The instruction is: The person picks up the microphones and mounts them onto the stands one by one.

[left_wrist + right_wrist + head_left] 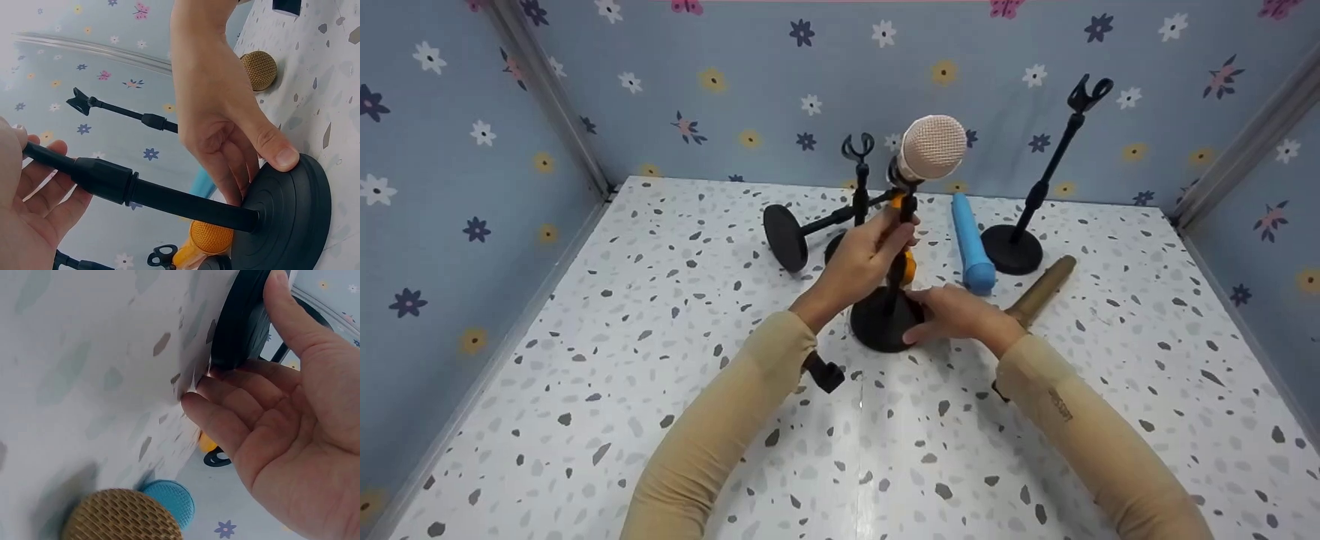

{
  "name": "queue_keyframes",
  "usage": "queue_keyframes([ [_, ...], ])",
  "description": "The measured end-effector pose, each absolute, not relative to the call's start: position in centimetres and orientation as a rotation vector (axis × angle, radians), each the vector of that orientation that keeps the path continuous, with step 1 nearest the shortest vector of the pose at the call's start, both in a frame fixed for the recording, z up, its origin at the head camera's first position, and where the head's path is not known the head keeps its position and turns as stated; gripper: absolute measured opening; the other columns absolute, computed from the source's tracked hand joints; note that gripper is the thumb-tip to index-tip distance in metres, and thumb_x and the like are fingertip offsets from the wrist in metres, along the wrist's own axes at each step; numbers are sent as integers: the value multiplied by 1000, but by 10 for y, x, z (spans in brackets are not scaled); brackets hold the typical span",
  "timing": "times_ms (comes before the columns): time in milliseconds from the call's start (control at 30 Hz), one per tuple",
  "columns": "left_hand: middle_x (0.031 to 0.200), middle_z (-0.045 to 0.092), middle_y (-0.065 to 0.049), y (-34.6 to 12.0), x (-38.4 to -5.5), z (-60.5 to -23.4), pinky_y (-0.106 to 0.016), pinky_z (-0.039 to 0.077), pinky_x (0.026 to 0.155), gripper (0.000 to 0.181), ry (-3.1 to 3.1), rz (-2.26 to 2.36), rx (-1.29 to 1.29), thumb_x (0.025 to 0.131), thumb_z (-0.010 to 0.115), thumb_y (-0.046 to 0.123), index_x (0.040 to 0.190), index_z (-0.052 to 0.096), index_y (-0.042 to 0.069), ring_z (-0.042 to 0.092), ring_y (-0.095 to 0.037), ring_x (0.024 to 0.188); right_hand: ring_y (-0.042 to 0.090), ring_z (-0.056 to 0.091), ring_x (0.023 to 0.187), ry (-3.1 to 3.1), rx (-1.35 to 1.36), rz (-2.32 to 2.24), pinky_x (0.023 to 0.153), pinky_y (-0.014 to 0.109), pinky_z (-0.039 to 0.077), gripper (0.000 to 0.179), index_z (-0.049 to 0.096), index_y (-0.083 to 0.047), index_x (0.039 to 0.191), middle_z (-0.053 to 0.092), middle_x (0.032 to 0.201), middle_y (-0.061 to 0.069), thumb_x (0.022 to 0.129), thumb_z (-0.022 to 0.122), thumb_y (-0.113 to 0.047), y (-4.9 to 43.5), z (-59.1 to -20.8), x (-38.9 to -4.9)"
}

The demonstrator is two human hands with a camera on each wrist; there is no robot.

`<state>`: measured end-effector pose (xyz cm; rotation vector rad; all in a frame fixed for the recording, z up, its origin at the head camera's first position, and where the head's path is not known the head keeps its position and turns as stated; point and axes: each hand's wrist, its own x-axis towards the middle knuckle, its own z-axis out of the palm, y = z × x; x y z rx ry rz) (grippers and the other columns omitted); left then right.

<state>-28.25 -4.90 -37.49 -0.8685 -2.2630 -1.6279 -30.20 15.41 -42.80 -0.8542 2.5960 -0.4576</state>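
Observation:
A cream-headed microphone (934, 146) sits tilted at the top of a black microphone stand (877, 322). Around the upper pole of that stand, my left hand (855, 259) has its fingers and thumb curled. My right hand (960, 315) holds the edge of the round base, thumb on top and fingers at the rim, as the left wrist view shows. Behind the pole is a yellow-orange microphone (211, 236), partly hidden. A gold microphone (1046, 289) lies by my right wrist; the sleeve covers its head in the head view.
A blue microphone (971, 244) lies behind the right hand. One black stand (1035, 199) stands at the back right, another (861, 180) behind the left hand. A third stand (785, 238) lies tipped over. A black clip-like piece (826, 375) shows beneath the left sleeve.

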Motion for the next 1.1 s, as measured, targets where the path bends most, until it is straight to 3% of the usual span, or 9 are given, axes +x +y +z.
queue_keyframes([
  [267,105,68,-7,-52,-282,-373,-32,52,85,27,-2296,-1628,-878,109,48,32,120,61,11,65,-21,98,21,60,87,2626,-890,-516,76,36,48,74,49,-3,149,70,118,15,89,80,-35,158,-434,-294],
  [433,106,68,-3,-54,-282,-371,-32,53,87,28,-2313,-1653,-901,109,48,32,120,61,10,65,-15,100,20,62,89,2630,-899,-521,77,36,51,71,50,-1,148,69,122,17,90,80,-31,158,-432,-293],
  [500,108,68,-3,-56,-282,-369,-31,53,88,27,-2337,-1663,-907,109,49,30,122,61,9,64,-12,100,24,63,84,2626,-895,-531,75,39,52,70,50,-2,148,70,114,19,91,79,-29,158,-430,-293],
  [633,118,67,-4,-59,-281,-364,-32,53,89,23,-2386,-1679,-926,107,53,25,121,61,8,65,-12,103,29,68,104,2640,-890,-682,91,44,55,59,53,-5,146,68,124,18,96,74,-27,157,-423,-294],
  [733,123,65,-3,-60,-282,-361,-32,52,88,20,-2398,-1676,-949,107,55,24,117,61,8,64,-12,102,28,64,120,2622,-892,-932,99,44,52,47,60,-6,141,63,136,13,99,70,-23,157,-418,-294],
  [900,120,65,-1,-61,-282,-359,-30,52,87,18,-2390,-1632,-967,106,56,22,115,62,8,65,-12,98,23,70,108,2599,-926,-1206,89,37,58,37,66,-8,134,68,129,7,100,68,-22,153,-413,-292],
  [1100,109,71,-4,-60,-282,-358,-28,56,84,19,-2324,-1612,-950,101,64,16,116,67,2,69,-13,94,21,70,106,2633,-971,-1347,89,42,57,31,69,-5,127,72,119,5,100,67,-21,147,-413,-290],
])
